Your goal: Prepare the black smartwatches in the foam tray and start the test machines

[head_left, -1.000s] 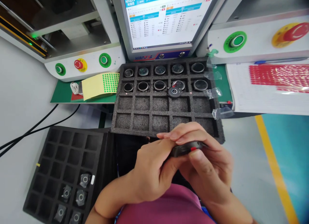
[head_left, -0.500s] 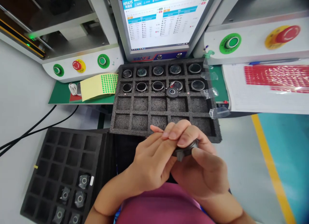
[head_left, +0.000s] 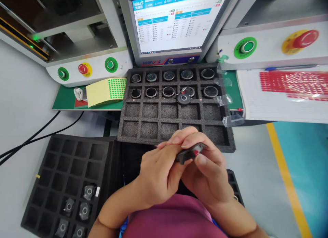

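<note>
The watch case [head_left: 191,153], small, rigid and likely light, sat edge-on above the person's lap, before the foam tray [head_left: 176,140]. Left hand [head_left: 157,173] and right hand [head_left: 207,173] each pinched its rim; the glass face looked fragile and smudge-prone.

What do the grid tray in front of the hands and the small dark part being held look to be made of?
Grid tray: dark grey foam by the look, with a matt, speckled, grainy surface and thick soft-edged dividers. Dark part, held between left hand and right hand: probably moulded plastic, smooth and matt black with a red tab; metal cannot be ruled out.
</note>
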`<state>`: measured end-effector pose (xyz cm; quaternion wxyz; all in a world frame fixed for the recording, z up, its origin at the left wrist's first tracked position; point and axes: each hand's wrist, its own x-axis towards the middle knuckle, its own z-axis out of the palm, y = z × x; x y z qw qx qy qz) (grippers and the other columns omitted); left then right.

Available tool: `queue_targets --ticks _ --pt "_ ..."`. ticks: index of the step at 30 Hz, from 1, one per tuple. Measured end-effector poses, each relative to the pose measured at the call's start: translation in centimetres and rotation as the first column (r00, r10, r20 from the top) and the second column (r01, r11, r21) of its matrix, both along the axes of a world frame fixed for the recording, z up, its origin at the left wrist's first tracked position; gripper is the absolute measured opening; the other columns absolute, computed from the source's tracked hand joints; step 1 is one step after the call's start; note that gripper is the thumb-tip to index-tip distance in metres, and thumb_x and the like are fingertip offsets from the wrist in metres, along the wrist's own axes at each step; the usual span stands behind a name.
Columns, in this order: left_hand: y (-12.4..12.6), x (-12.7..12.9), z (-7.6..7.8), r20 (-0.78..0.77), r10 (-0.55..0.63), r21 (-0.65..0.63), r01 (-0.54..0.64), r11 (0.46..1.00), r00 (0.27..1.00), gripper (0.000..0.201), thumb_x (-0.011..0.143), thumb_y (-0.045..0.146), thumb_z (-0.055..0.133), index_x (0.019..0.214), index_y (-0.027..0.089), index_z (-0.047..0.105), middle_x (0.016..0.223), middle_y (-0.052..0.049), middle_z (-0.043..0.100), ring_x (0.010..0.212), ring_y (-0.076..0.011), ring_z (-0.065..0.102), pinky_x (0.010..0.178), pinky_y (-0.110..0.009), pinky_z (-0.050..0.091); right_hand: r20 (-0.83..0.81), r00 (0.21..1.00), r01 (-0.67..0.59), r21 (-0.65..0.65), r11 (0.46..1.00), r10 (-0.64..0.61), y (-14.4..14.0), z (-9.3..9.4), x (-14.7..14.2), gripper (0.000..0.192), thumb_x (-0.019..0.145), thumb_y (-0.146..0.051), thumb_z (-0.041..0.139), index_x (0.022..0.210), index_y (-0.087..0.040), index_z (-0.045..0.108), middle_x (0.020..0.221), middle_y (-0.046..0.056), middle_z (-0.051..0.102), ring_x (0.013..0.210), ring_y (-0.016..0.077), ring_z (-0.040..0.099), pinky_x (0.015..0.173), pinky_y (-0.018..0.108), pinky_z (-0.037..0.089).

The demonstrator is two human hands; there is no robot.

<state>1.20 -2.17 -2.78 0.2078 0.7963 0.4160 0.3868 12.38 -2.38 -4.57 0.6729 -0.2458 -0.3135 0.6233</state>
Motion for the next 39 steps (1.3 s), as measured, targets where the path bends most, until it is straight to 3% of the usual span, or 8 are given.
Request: queue_targets --ticks 7,11,19,24,31,39 --pt "-0.6 0.0 0.4 -0.054 0.037 0.010 -0.036 0.999 0.998 0.017 0.101 0.017 0.045 0.102 0.012 0.061 0.078 -0.005 0.076 0.068 -0.0142 0.074 0.066 -0.021 0.058 -0.026 0.999 -0.030 0.013 0.999 0.030 -0.4 0.1 -0.1 0.014 0.093 -0.026 0.060 0.099 -0.022 0.073 0.095 0.003 0.058 0.091 0.0166 0.065 0.081 0.038 0.063" --pt "-1.0 0.3 0.7 -0.154 0.083 0.117 -0.065 0.991 0.985 0.022 0.101 0.018 0.043 0.108 0.008 0.061 0.080 -0.010 0.076 0.070 -0.0163 0.075 0.068 -0.021 0.059 -0.101 0.994 -0.044 -0.049 0.998 0.039 -0.7 0.3 -0.2 0.012 0.092 -0.027 0.061 0.097 -0.022 0.071 0.092 0.003 0.053 0.087 0.0164 0.064 0.079 0.041 0.064" --pt "-0.7 0.6 2.3 -0.333 0.061 0.220 0.014 0.975 0.941 0.025 0.099 0.014 0.040 0.110 0.005 0.060 0.081 -0.009 0.077 0.069 -0.0193 0.074 0.061 -0.030 0.061 -0.242 0.967 -0.080 0.016 0.997 0.081 -0.2 0.2 -0.2 0.016 0.088 -0.033 0.059 0.093 -0.021 0.067 0.090 0.003 0.055 0.085 0.0164 0.060 0.082 0.038 0.061" --pt "-0.8 1.0 2.4 -0.340 0.124 0.222 -0.049 0.974 0.932 0.021 0.093 0.014 0.048 0.106 0.006 0.062 0.076 -0.007 0.075 0.059 -0.0196 0.071 0.051 -0.031 0.057 -0.320 0.944 -0.094 -0.045 0.995 0.075 0.2 0.2 -0.3 0.019 0.084 -0.037 0.060 0.086 -0.020 0.067 0.085 0.003 0.054 0.081 0.0144 0.058 0.081 0.031 0.060" --pt "-0.2 0.7 3.0 -0.334 0.039 0.221 0.038 0.975 0.942 0.031 0.098 0.011 0.037 0.108 0.002 0.065 0.073 -0.009 0.074 0.058 -0.0202 0.070 0.046 -0.031 0.051 -0.303 0.952 -0.112 -0.188 0.976 0.051 0.1 1.1 -0.1 0.010 0.076 -0.033 0.065 0.075 -0.023 0.064 0.081 0.001 0.049 0.074 0.0135 0.054 0.080 0.030 0.060" --pt "0.1 0.3 3.3 -0.371 0.037 0.232 0.054 0.971 0.928 0.036 0.098 0.011 0.035 0.101 0.005 0.070 0.074 -0.009 0.074 0.058 -0.0181 0.069 0.047 -0.027 0.048 -0.380 0.925 -0.141 -0.277 0.950 0.026 -0.1 1.2 -0.2 0.018 0.069 -0.034 0.067 0.072 -0.025 0.052 0.082 0.000 0.042 0.075 0.0147 0.053 0.084 0.032 0.059"
